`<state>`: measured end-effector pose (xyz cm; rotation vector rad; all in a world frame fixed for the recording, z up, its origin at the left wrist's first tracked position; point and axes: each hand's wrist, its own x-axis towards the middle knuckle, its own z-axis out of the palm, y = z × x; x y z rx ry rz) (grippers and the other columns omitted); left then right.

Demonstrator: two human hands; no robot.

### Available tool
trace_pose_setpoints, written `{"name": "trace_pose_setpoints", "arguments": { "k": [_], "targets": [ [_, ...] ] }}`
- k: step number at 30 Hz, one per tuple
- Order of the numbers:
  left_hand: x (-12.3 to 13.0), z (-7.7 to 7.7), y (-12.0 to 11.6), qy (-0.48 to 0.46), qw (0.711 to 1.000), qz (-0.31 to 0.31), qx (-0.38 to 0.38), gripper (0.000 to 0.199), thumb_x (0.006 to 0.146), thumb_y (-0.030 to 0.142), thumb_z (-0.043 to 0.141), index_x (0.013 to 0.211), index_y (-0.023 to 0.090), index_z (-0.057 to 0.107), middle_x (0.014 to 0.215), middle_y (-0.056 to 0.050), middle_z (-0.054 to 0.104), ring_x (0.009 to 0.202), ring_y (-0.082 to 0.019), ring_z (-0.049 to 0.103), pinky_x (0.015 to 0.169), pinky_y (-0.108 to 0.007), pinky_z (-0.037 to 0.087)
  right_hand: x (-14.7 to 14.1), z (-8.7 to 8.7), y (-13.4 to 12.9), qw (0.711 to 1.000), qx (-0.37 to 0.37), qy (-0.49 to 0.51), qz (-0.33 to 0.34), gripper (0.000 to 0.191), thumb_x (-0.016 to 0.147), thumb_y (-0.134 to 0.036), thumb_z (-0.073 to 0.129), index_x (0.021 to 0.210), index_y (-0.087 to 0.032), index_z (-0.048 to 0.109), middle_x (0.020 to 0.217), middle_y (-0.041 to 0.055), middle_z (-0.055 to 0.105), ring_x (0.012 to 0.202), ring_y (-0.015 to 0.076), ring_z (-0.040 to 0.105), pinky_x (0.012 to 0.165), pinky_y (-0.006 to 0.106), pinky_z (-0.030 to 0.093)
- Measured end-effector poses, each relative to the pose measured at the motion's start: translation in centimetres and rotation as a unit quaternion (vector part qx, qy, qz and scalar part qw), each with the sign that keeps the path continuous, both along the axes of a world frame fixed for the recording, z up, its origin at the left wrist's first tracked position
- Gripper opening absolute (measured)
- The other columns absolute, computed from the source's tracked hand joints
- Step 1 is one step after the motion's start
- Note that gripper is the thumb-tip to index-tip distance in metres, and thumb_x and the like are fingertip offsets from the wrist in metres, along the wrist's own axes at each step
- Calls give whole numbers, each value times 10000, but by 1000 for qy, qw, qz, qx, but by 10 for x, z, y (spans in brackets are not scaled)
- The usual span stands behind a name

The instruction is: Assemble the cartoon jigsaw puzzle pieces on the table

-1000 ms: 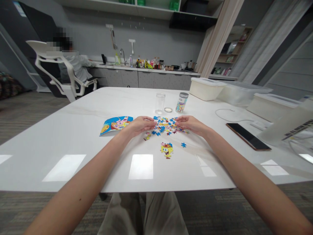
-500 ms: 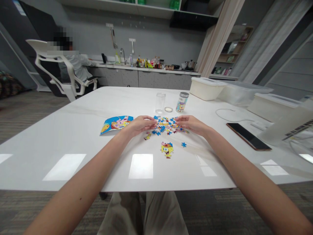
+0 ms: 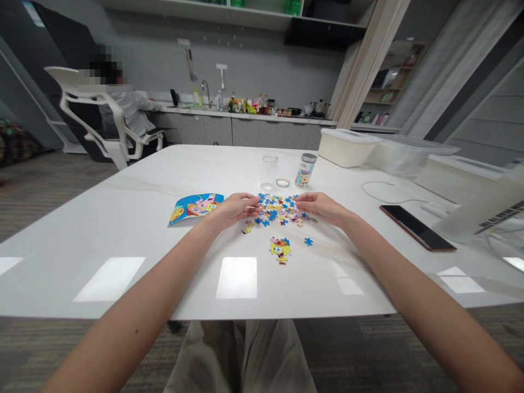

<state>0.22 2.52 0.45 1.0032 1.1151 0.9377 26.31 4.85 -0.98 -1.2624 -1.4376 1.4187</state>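
Both hands at a jigsaw on a white worktop (image 3: 102, 234). A loose pile of puzzle pieces (image 3: 278, 208) lies between the left hand (image 3: 238, 209) and the right hand (image 3: 320, 207), whose fingertips meet its opposite edges. Each hand is half curled, thumb near the fingers; whether either grips a piece cannot be told. Nearer the body lie a joined yellow section (image 3: 280, 249) and, just to its right, a single blue piece (image 3: 308, 242). A curved picture sheet (image 3: 195, 209) rests beside the left hand. Beyond the pile stand a clear jar (image 3: 269, 172) and a printed canister (image 3: 304, 172), with a round lid (image 3: 282, 183) lying between them.
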Motion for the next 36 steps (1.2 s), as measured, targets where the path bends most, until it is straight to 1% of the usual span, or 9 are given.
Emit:
{"name": "trace_pose_setpoints", "arguments": {
  "k": [5,8,10,13,15,21,25,29,36],
  "targets": [
    [1,1,-2,3,1000,8,3,118,776,73,677,712,120,590,640,-42,652,624,-102,631,709,-241,537,2,-2,3,999,20,-27,1,205,653,-164,768,826,-159,658,817,31,675,719,112,612,698,233,508],
    [1,1,-2,14,1000,0,6,107,742,31,676,709,115,617,646,-39,654,621,-104,631,702,-241,534,4,3,3,991,69,-107,30,158,676,-175,701,826,-158,655,801,37,662,670,120,574,635,247,480],
    [1,2,-3,22,1000,-6,6,119,731,-10,647,718,108,641,644,-40,654,614,-101,627,713,-240,531,8,8,1,965,137,-194,108,151,667,-169,666,818,-159,667,808,39,661,678,131,553,625,253,459],
    [2,3,-3,25,1000,-9,0,149,743,-33,601,733,103,659,647,-47,657,616,-102,628,739,-248,528,14,16,-2,898,232,-274,255,203,676,-177,629,865,-167,702,919,52,663,785,158,557,722,278,460],
    [2,4,-4,23,1000,-9,-2,154,754,-32,587,739,103,661,653,-49,658,621,-104,629,751,-254,527,17,19,-4,874,253,-299,289,240,686,-179,615,906,-171,711,965,59,641,833,167,564,778,292,460],
    [4,6,-5,30,1000,-3,-4,186,769,-50,543,749,98,654,673,-48,652,632,-110,630,746,-265,528,17,13,-4,862,246,-329,296,183,707,-206,631,875,-163,690,951,62,603,850,172,577,782,288,461],
    [2,3,-2,16,1000,-12,1,113,750,-12,616,740,93,657,692,-67,652,645,-125,630,746,-280,524,14,12,-5,858,261,-318,308,202,722,-225,650,917,-180,681,964,51,604,859,171,569,802,293,455],
    [1,0,-1,8,1000,-13,8,69,749,40,661,736,106,645,715,-60,649,651,-120,625,727,-275,522,11,15,-8,851,267,-331,309,106,729,-204,638,822,-170,676,912,53,594,846,171,571,780,278,453],
    [0,0,-1,17,1000,-19,19,94,734,67,683,701,117,611,693,-35,629,640,-105,616,706,-253,505,9,12,-9,847,296,-337,285,42,729,-177,605,761,-168,630,862,34,570,748,140,537,710,259,437]
  ]
}}
